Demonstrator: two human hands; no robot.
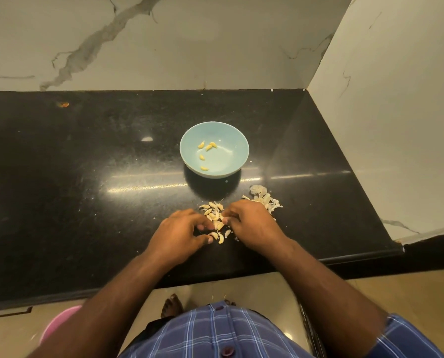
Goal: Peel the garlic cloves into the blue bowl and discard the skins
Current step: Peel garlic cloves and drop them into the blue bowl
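Your left hand [182,232] had its thumb and fingertips curled down onto a clove [214,235] at the near edge of the pile [215,215], apparently pinching it, though the fingers covered most of the contact. Your right hand [251,223] came in from the other side with its fingers curled, their tips touching the same heap just beyond that clove; you could not tell from this view whether it held a clove, a bit of skin, or nothing. Between and just beyond the two hands lay the unpeeled cloves, a small loose cluster mixed with flakes of skin. To the right of your right hand, and slightly farther out, sat the skins [264,198], a pale heap on the counter [86,177], not yet thrown away. Farther still, straight past the pile and well apart from both hands, stood the bowl [231,140], with five peeled cloves [208,147] scattered in it. So, as a judgement, you were in the early to middle part of the job: a handful done, roughly that many or more left, and all the discarding still ahead. How many cloves remained was hard to count, since your hands hid part of the pile. A pink rim [60,324], cut off below the counter edge near your left arm, could have been a bin, but that was not clear.
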